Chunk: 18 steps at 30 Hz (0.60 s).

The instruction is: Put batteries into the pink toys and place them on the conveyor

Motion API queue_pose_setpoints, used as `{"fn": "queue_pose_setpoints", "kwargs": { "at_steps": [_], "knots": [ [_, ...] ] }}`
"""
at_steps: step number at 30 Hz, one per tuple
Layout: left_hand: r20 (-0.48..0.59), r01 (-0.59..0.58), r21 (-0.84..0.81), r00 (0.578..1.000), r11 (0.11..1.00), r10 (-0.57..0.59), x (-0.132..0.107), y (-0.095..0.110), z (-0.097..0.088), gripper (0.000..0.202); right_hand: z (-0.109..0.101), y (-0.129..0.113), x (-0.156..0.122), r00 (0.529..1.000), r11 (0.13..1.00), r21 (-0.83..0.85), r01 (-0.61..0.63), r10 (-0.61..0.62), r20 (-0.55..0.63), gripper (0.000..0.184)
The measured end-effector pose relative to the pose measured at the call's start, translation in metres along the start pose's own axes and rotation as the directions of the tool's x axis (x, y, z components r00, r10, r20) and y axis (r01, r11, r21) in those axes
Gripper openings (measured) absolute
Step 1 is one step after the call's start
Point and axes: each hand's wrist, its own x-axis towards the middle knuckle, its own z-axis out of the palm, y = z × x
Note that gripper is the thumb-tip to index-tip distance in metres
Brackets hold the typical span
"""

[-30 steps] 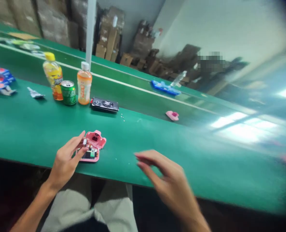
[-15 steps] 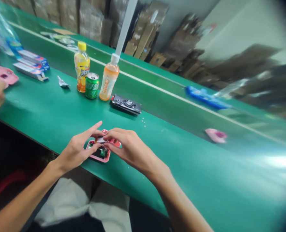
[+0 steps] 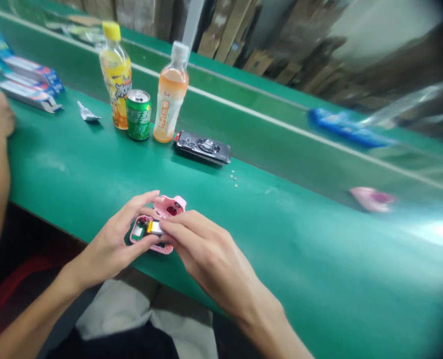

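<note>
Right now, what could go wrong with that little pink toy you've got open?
1. The pink casing sits close to the table edge, held by the left hand; a slip could drop it off.
2. The right hand pinches a small silver part inside it; pushing hard might damage the exposed board.
3. Tiny loose bits lie unguarded farther back and could get brushed away.

Pink toy shell [image 3: 168, 206], green surface [image 3: 281, 234] with white line, green can [image 3: 138, 114], yellow bottle [image 3: 115, 75], orange bottle [image 3: 171, 94], black gadget [image 3: 202, 147].
</note>
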Motion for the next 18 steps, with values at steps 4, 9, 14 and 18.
{"fn": "queue_pose_setpoints", "kwargs": {
  "at_steps": [4,9,14,18],
  "knots": [
    [0.095,-0.099,0.372,0.993,0.923,0.069,-0.007,0.002,-0.007,0.058,0.014,-0.002,-0.012,0.989,0.999,0.04,0.006,0.0,-0.146,0.018],
    [-0.102,-0.075,0.482,0.985,0.873,0.141,-0.012,-0.003,0.0,0.019,0.026,-0.002,-0.023,0.978,0.994,0.082,-0.069,0.084,-0.191,0.019],
    [-0.039,-0.124,0.441,0.987,0.889,0.157,-0.013,-0.009,0.0,0.028,0.032,-0.002,-0.025,0.983,0.995,0.089,-0.051,0.065,-0.172,0.019],
    [-0.053,-0.149,0.448,0.98,0.882,0.193,-0.014,-0.011,0.0,0.023,0.035,-0.004,-0.023,0.991,0.999,0.019,-0.047,0.05,-0.126,0.021]
  ]
}}
